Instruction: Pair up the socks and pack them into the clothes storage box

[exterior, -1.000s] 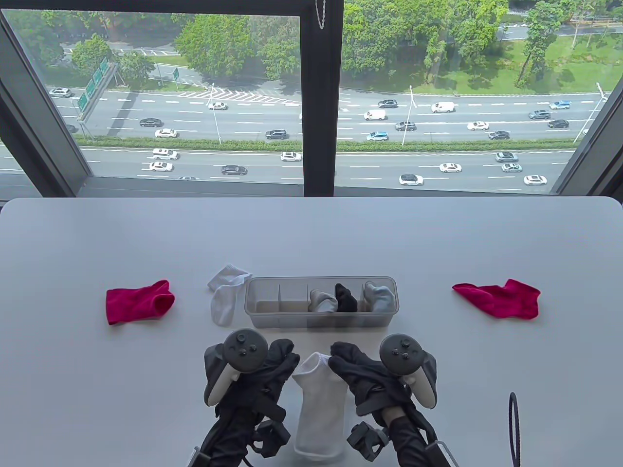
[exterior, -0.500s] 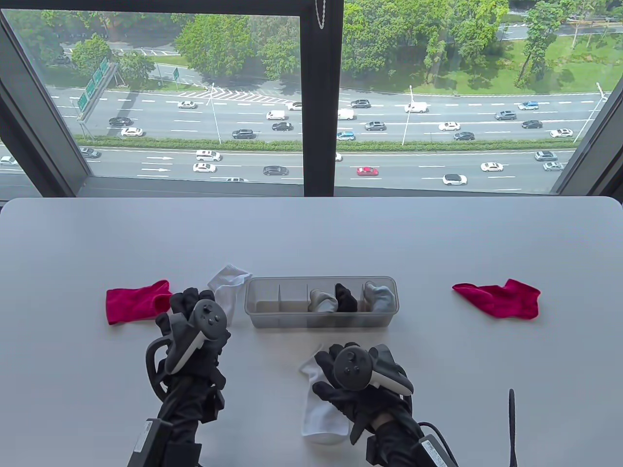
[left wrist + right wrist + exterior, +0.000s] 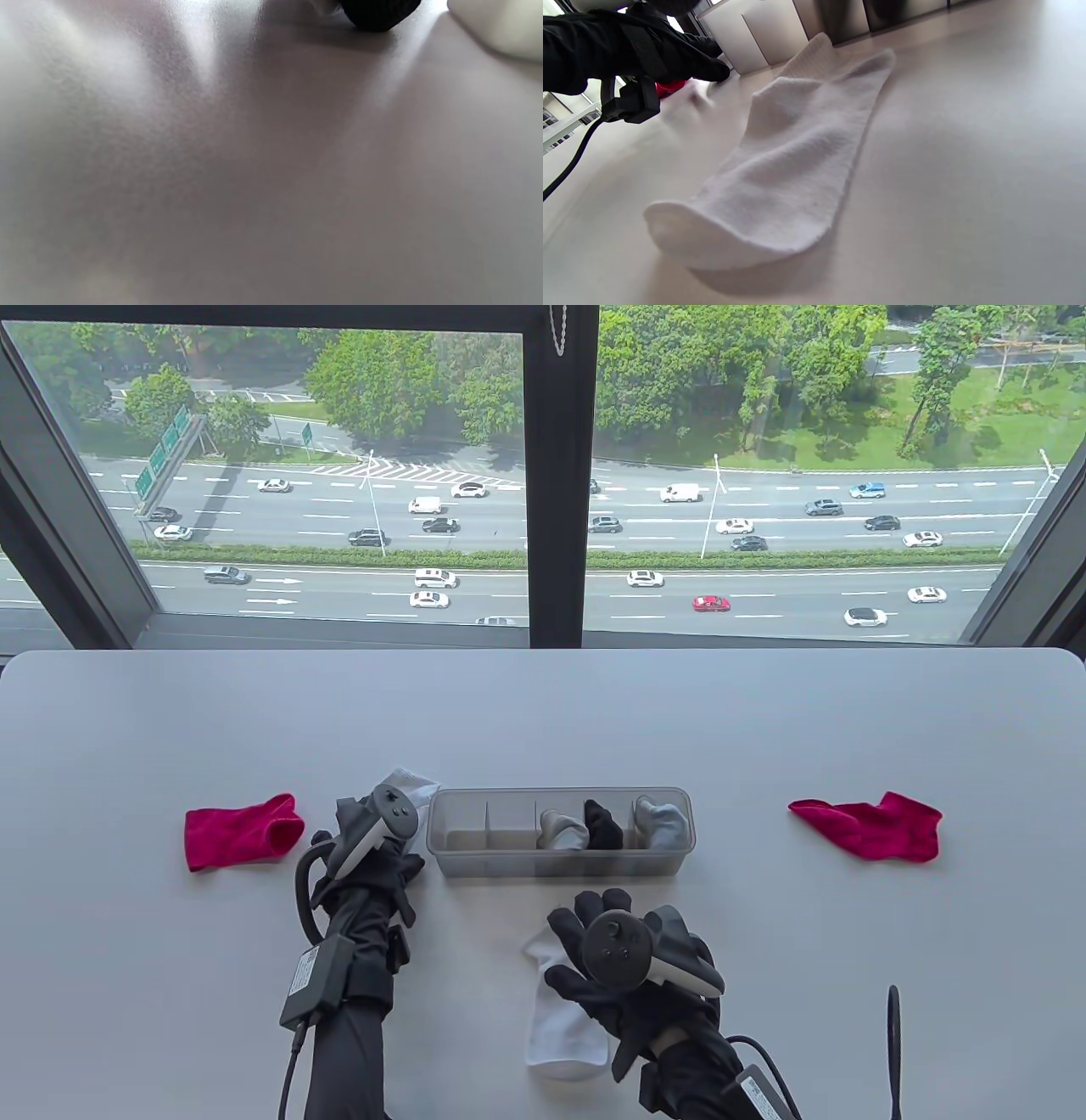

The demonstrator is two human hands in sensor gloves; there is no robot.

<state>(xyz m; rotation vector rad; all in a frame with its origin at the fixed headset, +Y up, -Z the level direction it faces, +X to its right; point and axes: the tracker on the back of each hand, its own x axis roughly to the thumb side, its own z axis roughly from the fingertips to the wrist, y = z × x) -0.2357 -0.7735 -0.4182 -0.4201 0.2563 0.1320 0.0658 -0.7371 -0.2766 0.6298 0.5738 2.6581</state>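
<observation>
A red sock (image 3: 242,831) is lying at the table's (image 3: 543,712) left. The left hand (image 3: 373,844) is covering a white sock (image 3: 405,782) just left of the storage box (image 3: 560,857); whether it is gripping is hidden. The box is holding grey and black socks. Nearer, the right hand (image 3: 624,967) is resting flat, fingers straight, on another white sock (image 3: 560,1027). A second red sock (image 3: 870,827) is lying far right.
</observation>
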